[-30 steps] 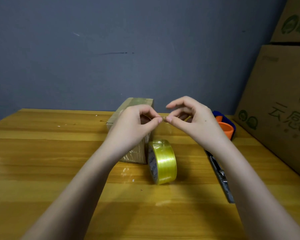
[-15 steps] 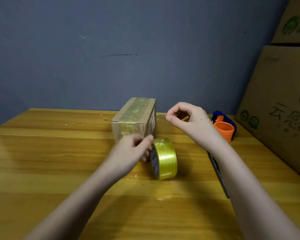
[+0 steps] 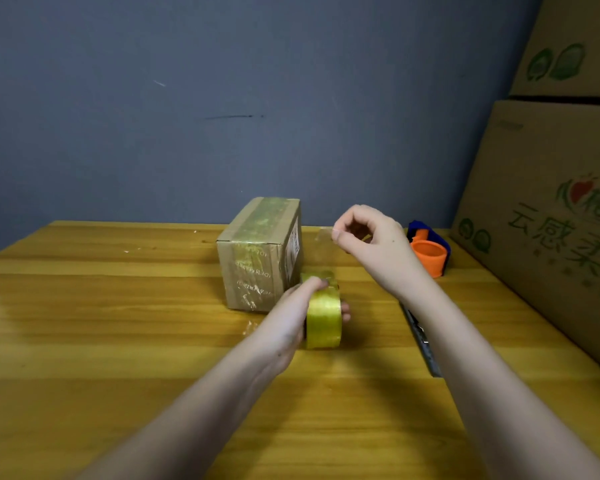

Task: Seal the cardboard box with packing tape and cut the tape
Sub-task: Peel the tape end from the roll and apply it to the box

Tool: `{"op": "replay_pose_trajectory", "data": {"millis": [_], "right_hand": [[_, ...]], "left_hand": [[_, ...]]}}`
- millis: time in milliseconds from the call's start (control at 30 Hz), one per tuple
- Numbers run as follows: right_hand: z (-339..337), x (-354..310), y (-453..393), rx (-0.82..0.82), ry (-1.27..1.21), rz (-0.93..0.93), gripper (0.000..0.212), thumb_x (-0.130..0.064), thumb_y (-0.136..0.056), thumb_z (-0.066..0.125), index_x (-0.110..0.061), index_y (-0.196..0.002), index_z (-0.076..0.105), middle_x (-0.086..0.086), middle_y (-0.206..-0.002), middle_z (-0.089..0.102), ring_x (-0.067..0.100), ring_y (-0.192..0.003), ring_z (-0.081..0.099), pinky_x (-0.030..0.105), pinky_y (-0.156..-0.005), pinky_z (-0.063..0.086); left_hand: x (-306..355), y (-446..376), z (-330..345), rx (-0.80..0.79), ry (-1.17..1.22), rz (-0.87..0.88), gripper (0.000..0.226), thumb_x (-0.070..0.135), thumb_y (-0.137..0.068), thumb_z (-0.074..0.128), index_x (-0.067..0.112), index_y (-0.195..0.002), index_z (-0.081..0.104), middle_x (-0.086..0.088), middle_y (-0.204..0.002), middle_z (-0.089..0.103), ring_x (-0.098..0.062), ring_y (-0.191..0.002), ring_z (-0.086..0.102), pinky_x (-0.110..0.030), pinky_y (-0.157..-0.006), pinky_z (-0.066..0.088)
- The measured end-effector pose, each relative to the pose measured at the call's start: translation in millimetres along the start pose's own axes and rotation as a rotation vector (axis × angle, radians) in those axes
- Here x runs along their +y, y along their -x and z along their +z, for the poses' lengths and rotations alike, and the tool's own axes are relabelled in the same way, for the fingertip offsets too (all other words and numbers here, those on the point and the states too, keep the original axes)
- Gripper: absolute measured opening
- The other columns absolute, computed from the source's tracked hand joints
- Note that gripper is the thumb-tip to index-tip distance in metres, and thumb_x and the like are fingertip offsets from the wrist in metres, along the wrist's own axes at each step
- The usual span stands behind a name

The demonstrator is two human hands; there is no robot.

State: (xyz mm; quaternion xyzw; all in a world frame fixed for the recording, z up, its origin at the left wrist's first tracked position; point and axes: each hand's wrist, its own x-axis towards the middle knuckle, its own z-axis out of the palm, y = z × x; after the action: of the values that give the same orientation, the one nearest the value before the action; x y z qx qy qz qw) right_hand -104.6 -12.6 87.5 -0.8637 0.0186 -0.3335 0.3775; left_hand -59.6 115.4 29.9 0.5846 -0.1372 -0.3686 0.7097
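Observation:
A small cardboard box (image 3: 257, 261) stands on the wooden table (image 3: 118, 323), with shiny tape running over its top and front face. Just right of it stands a roll of yellow packing tape (image 3: 323, 320) on its edge. My left hand (image 3: 291, 317) grips this roll, fingers through the core and thumb on top. My right hand (image 3: 371, 244) is raised to the right of the box and pinches a clear tape end (image 3: 324, 234) between thumb and forefinger. A metal utility knife (image 3: 421, 341) lies on the table, partly hidden under my right forearm.
An orange and blue tape dispenser (image 3: 430, 251) sits behind my right hand. Large printed cardboard cartons (image 3: 551, 220) are stacked along the right edge of the table. A grey wall stands behind the table.
My left hand dropped from the pinch beside my right hand down to the tape roll and gripped it. My right hand stayed raised, still pinching the tape end. The box came into full view.

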Motion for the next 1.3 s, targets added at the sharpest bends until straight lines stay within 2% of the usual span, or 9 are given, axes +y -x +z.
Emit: {"op": "replay_pose_trajectory", "data": {"millis": [133,233,367,500,600,700,833,1033,1300], "right_hand": [[-5,-1,1,0.046,-0.082,0.042,0.009,-0.008,-0.083,0.062,-0.006,-0.075,0.062,-0.007,-0.072,0.061,0.003,-0.068,0.053,0.024,-0.069,0.045],[-9,0,3,0.065,-0.112,0.067,0.013,-0.017,-0.084,0.067,-0.011,-0.073,0.065,-0.005,-0.071,0.062,0.003,-0.067,0.054,0.027,-0.069,0.046],[-9,0,8,0.102,-0.09,0.078,0.021,-0.025,-0.084,0.068,-0.007,-0.074,0.065,-0.001,-0.068,0.062,0.005,-0.066,0.053,0.028,-0.066,0.046],[-3,6,14,0.157,0.0,0.04,0.017,-0.027,-0.086,0.066,-0.011,-0.078,0.066,0.0,-0.077,0.065,0.011,-0.074,0.059,0.036,-0.072,0.051],[2,11,18,0.172,0.028,0.022,0.017,-0.028,-0.086,0.065,-0.014,-0.078,0.065,0.0,-0.078,0.063,0.012,-0.075,0.059,0.04,-0.072,0.052],[6,15,21,0.151,0.024,0.014,0.016,-0.027,-0.087,0.064,-0.013,-0.077,0.065,-0.002,-0.078,0.062,0.01,-0.075,0.057,0.034,-0.071,0.05],[12,17,23,0.103,-0.012,0.036,0.016,-0.023,-0.088,0.063,-0.011,-0.078,0.064,-0.002,-0.078,0.062,0.011,-0.075,0.058,0.033,-0.071,0.049],[15,17,27,0.009,-0.116,0.135,0.017,-0.027,-0.088,0.062,-0.012,-0.079,0.065,0.002,-0.08,0.065,0.018,-0.079,0.061,0.044,-0.078,0.053],[17,17,30,-0.032,-0.142,0.141,0.018,-0.027,-0.087,0.064,-0.014,-0.075,0.061,0.001,-0.074,0.062,0.011,-0.071,0.055,0.035,-0.069,0.047]], "left_hand": [[2,8,1,-0.039,-0.128,0.092,0.025,0.029,-0.095,0.046,0.008,-0.097,0.059,-0.01,-0.063,0.066,-0.024,-0.059,0.064,-0.031,-0.065,0.05],[3,11,-1,-0.057,-0.175,0.173,0.02,0.026,-0.097,0.047,0.009,-0.091,0.056,-0.011,-0.058,0.063,-0.022,-0.052,0.061,-0.028,-0.057,0.05],[1,15,-7,-0.07,-0.261,0.276,0.022,0.023,-0.097,0.048,0.009,-0.081,0.054,-0.009,-0.052,0.06,-0.019,-0.045,0.057,-0.021,-0.044,0.046],[-2,21,-13,-0.086,-0.302,0.382,0.022,0.025,-0.095,0.05,0.012,-0.078,0.054,-0.009,-0.052,0.058,-0.018,-0.046,0.055,-0.024,-0.046,0.046],[-4,23,-17,-0.091,-0.317,0.46,0.027,0.036,-0.091,0.054,0.012,-0.079,0.054,-0.007,-0.051,0.058,-0.017,-0.046,0.055,-0.028,-0.05,0.047],[-6,25,-19,-0.086,-0.347,0.536,0.024,0.033,-0.092,0.055,0.014,-0.078,0.056,-0.003,-0.05,0.058,-0.015,-0.045,0.054,-0.027,-0.053,0.048],[-6,27,-19,-0.062,-0.359,0.59,0.022,0.031,-0.087,0.056,0.012,-0.077,0.056,-0.001,-0.047,0.057,-0.011,-0.042,0.053,-0.016,-0.044,0.042],[-13,26,-24,-0.032,-0.434,0.653,0.012,0.027,-0.086,0.058,0.018,-0.077,0.059,-0.001,-0.05,0.06,-0.013,-0.044,0.057,-0.021,-0.05,0.047],[-15,26,-29,-0.035,-0.482,0.682,0.023,0.039,-0.079,0.06,0.016,-0.078,0.06,-0.001,-0.051,0.06,-0.012,-0.044,0.058,-0.02,-0.049,0.046]]}}
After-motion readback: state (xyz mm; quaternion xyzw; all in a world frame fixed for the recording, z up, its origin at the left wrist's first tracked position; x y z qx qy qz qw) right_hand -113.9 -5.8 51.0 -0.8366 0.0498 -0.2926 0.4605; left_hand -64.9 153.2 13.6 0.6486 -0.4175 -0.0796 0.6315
